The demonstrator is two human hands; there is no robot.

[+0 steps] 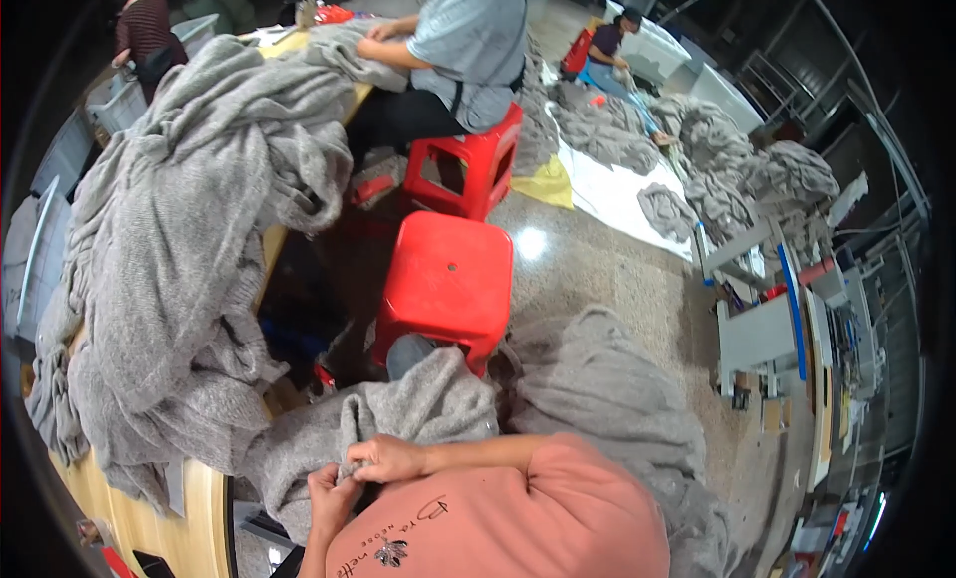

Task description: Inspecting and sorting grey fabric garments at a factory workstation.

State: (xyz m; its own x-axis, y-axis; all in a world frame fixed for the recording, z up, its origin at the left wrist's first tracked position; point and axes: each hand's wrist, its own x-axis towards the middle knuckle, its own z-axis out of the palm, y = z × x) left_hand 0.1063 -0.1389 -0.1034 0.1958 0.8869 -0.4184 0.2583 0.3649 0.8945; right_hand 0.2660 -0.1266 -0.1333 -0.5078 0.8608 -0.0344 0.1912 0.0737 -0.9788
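Observation:
A grey knitted garment [423,399] lies across my lap, its exact shape lost in the folds. Close to my body, my left hand [333,495] pinches an edge of it with closed fingers. Right beside it, my right hand [388,459] is closed on the same edge, bunching the knit between finger and thumb. The two hands nearly touch, and whatever small detail sits between the fingertips is hidden.
A big heap of grey knits [179,259] covers the wooden table [204,493] on the left. Ahead stands a red plastic stool [448,274]; beyond it a co-worker [468,50] sits on another. More knitwear [597,379] is piled to my right, near a machine stand [757,329].

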